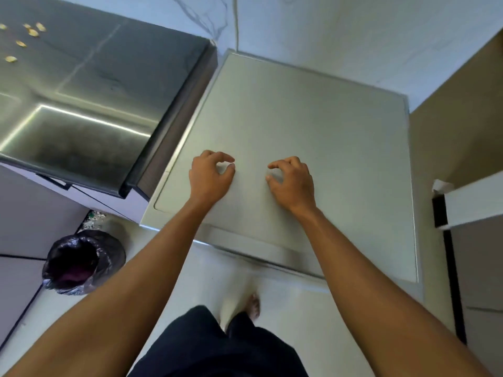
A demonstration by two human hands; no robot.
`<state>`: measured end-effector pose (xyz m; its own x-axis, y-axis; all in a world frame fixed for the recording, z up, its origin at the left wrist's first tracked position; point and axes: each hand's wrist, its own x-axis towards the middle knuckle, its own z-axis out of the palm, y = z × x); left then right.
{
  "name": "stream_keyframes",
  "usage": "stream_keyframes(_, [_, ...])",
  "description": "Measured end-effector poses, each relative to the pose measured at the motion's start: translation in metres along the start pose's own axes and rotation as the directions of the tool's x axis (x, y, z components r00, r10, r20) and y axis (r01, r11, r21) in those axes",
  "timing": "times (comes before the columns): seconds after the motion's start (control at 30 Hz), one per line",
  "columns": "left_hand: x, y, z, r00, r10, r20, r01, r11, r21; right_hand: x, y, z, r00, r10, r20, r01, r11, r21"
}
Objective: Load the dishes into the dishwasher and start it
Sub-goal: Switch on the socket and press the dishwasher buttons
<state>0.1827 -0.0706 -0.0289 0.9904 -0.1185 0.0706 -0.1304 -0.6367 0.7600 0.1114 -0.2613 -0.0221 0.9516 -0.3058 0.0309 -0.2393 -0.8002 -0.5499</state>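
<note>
The dishwasher [313, 118] is a free-standing unit seen from above, with a flat silver-grey top and its front edge toward me. My left hand [211, 176] and my right hand [291, 180] are side by side over the near half of that top. The fingers of both are loosely curled and hold nothing. Whether the fingertips touch the surface is unclear. No dishes are in view, and the dishwasher's front and controls are hidden below the top's edge.
A steel sink [81, 126] set in a dark counter adjoins the dishwasher on the left, with several small yellowish scraps [30, 31] near its back. A black-lined bin [81, 262] stands on the floor at the lower left. A white ledge [473, 202] juts in at the right. My foot [253, 306] is on the pale floor.
</note>
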Motion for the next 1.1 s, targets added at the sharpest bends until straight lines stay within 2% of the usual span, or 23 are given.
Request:
stream_keyframes(0.1, [0.031, 0.013, 0.004, 0.996, -0.089, -0.015, 0.088, 0.995, -0.056, 0.042, -0.014, -0.009, 0.999, -0.027, 0.019, 0.026, 0.998, 0.051])
stream_keyframes(0.23, [0.088, 0.027, -0.003, 0.998, -0.052, -0.032, 0.053, 0.997, 0.05, 0.098, -0.033, -0.025, 0.997, -0.081, -0.011, 0.082, 0.995, 0.059])
stream_keyframes(0.37, [0.151, 0.035, -0.024, 1.0, 0.001, -0.021, 0.0, 0.999, 0.051, 0.153, -0.057, -0.042, 0.99, -0.114, -0.078, 0.117, 0.992, 0.042])
stream_keyframes(0.5, [0.217, 0.039, -0.048, 0.998, 0.02, -0.061, -0.017, 0.999, 0.039, 0.215, -0.085, -0.057, 0.972, -0.149, -0.183, 0.154, 0.988, 0.011])
stream_keyframes(0.6, [0.257, 0.035, -0.061, 0.998, 0.022, -0.063, -0.014, 0.991, 0.133, 0.259, -0.104, -0.066, 0.948, -0.179, -0.265, 0.18, 0.983, -0.02])
stream_keyframes(0.73, [0.307, 0.008, -0.072, 0.999, -0.031, 0.032, 0.019, 0.952, 0.304, 0.314, -0.13, -0.076, 0.881, -0.19, -0.433, 0.178, 0.982, -0.069])
stream_keyframes(0.83, [0.335, -0.019, -0.074, 0.976, -0.118, 0.182, 0.033, 0.91, 0.414, 0.345, -0.151, -0.088, 0.805, -0.27, -0.529, 0.232, 0.963, -0.139])
stream_keyframes(0.97, [0.364, -0.034, -0.064, 0.899, -0.263, 0.349, 0.083, 0.886, 0.455, 0.384, -0.176, -0.111, 0.755, -0.363, -0.547, 0.288, 0.932, -0.222])
stream_keyframes(1.1, [0.374, -0.036, -0.048, 0.86, -0.31, 0.406, 0.045, 0.838, 0.544, 0.412, -0.184, -0.114, 0.77, -0.39, -0.505, 0.207, 0.901, -0.38])
